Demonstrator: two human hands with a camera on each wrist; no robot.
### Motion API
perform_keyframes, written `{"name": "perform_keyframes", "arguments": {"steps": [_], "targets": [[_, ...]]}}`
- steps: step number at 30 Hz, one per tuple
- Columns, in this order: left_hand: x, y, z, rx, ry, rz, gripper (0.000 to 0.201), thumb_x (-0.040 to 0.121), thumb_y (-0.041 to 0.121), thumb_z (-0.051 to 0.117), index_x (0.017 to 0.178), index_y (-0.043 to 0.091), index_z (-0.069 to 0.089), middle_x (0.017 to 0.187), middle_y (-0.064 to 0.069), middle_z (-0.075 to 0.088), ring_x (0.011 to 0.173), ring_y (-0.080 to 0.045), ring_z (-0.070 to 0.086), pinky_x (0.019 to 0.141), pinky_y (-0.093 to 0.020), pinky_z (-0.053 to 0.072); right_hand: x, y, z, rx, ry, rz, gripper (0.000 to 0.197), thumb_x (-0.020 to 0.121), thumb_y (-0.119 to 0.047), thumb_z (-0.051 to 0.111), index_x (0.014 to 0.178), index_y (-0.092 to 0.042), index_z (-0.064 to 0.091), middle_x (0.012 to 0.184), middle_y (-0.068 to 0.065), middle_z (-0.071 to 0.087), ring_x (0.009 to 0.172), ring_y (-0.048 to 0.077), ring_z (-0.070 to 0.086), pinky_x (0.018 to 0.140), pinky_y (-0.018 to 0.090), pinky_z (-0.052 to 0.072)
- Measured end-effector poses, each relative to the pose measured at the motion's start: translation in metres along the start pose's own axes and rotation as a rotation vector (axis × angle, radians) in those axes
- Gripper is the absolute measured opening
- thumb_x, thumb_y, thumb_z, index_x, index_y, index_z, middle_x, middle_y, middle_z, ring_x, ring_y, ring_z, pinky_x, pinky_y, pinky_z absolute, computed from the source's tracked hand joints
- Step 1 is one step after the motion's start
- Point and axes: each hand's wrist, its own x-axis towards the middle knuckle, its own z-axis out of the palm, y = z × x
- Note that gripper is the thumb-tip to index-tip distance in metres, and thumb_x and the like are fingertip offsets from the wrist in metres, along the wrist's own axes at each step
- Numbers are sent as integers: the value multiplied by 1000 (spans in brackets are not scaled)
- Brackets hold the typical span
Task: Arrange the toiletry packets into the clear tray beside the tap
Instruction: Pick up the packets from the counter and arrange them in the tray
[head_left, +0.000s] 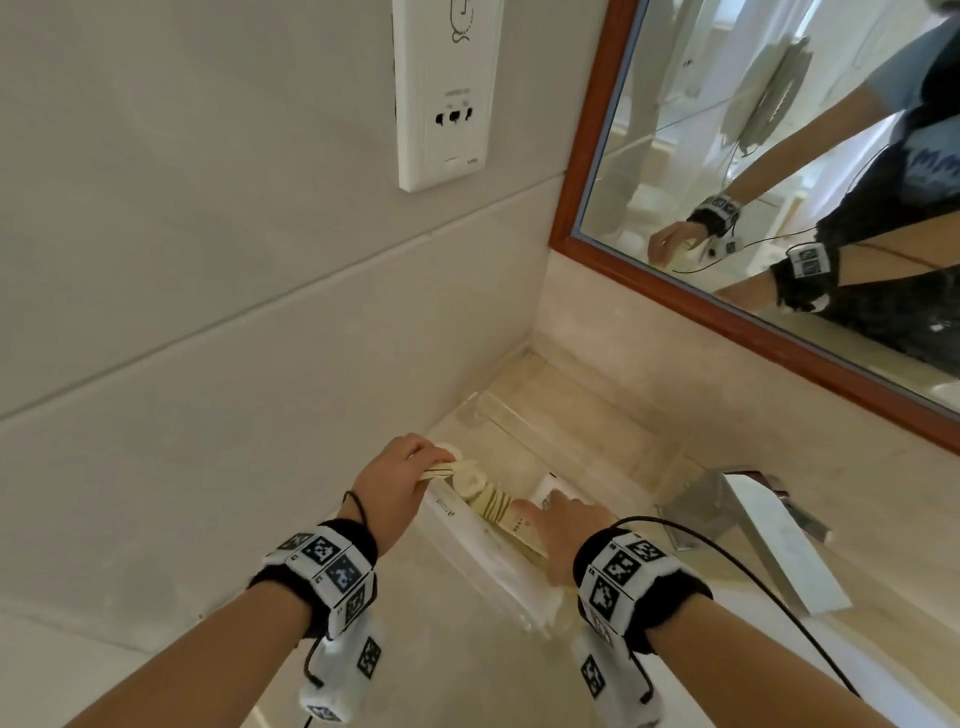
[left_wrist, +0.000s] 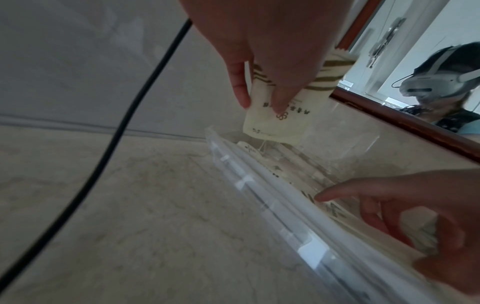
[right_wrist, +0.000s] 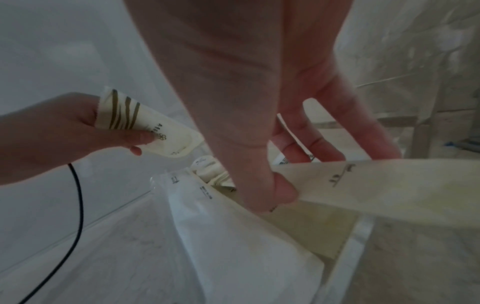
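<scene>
A clear tray stands on the marble counter in the corner, left of the tap. My left hand pinches a cream packet with olive stripes and holds it just above the tray's left end. Several cream packets lie inside the tray, and a long white pouch leans along its near wall. My right hand reaches into the tray. Its thumb and curled fingers pinch the end of a long cream packet.
The tiled wall with a white socket panel rises close on the left. A wood-framed mirror hangs behind the counter. A black cable trails from my left wrist over the marble in front of the tray.
</scene>
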Motion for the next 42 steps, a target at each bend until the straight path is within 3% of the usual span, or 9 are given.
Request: {"name": "perform_keyframes", "arguments": {"steps": [4, 10, 15, 20, 22, 25, 30, 37, 42], "targets": [[5, -3, 6, -26, 4, 12, 37, 73, -13, 65, 103, 8, 68, 98, -14, 65, 91, -14, 52, 82, -22, 41, 0, 2, -1, -27, -2, -8, 77, 82, -15, 65, 144, -29, 21, 128, 13, 46, 112, 32, 56, 89, 40, 52], [13, 0, 15, -34, -34, -40, 38, 78, -12, 59, 110, 9, 66, 107, -11, 62, 100, -24, 59, 87, -23, 43, 7, -4, -2, 16, 25, -14, 72, 83, -16, 64, 143, -25, 24, 125, 14, 47, 107, 32, 58, 77, 34, 47], [16, 1, 21, -29, -51, -17, 41, 77, -15, 58, 111, 7, 66, 106, -13, 63, 99, -25, 59, 86, -21, 44, 11, -9, 2, 50, 53, 1, 73, 83, -12, 63, 143, -26, 24, 127, 14, 45, 112, 32, 55, 85, 36, 48], [19, 1, 30, -46, -47, 20, 47, 69, -20, 61, 107, 5, 68, 98, -15, 65, 91, -9, 47, 88, -18, 36, 14, -14, 6, 131, 76, -11, 65, 89, -10, 54, 144, -27, 24, 130, 16, 42, 115, 34, 52, 86, 37, 47], [20, 4, 30, -34, -61, 9, 48, 68, -21, 61, 107, 6, 68, 99, -14, 65, 93, -16, 57, 80, -15, 44, 14, -14, 10, 168, 85, -12, 64, 90, -9, 51, 144, -28, 23, 130, 15, 41, 113, 33, 52, 84, 38, 48], [24, 7, 30, -18, -73, 9, 50, 67, -23, 59, 108, 5, 68, 99, -16, 66, 90, -30, 63, 81, -30, 53, 15, -11, 12, 190, 81, -14, 66, 89, -4, 51, 144, -29, 24, 128, 13, 42, 111, 32, 54, 82, 37, 49], [31, 5, 34, 44, -62, 20, 58, 59, -24, 64, 108, 6, 67, 99, -16, 67, 89, -34, 65, 74, -44, 59, 18, -3, 7, 185, 159, -6, 53, 89, 0, 51, 138, -15, 38, 127, 12, 44, 110, 30, 54, 79, 35, 49], [42, 17, 34, 58, -12, 10, 43, 60, -15, 70, 95, 10, 70, 90, -10, 65, 84, -27, 63, 64, -33, 59, 18, -2, 10, 191, 126, -34, 50, 90, 0, 49, 136, -14, 37, 125, 12, 46, 106, 31, 57, 79, 37, 50], [52, 25, 37, 87, -75, -20, 37, 53, -16, 68, 73, 13, 57, 77, -3, 60, 73, -25, 58, 49, -26, 45, 16, 6, 10, 177, 151, -25, 49, 90, 2, 50, 136, -13, 40, 125, 12, 47, 105, 30, 57, 78, 35, 49]]}}
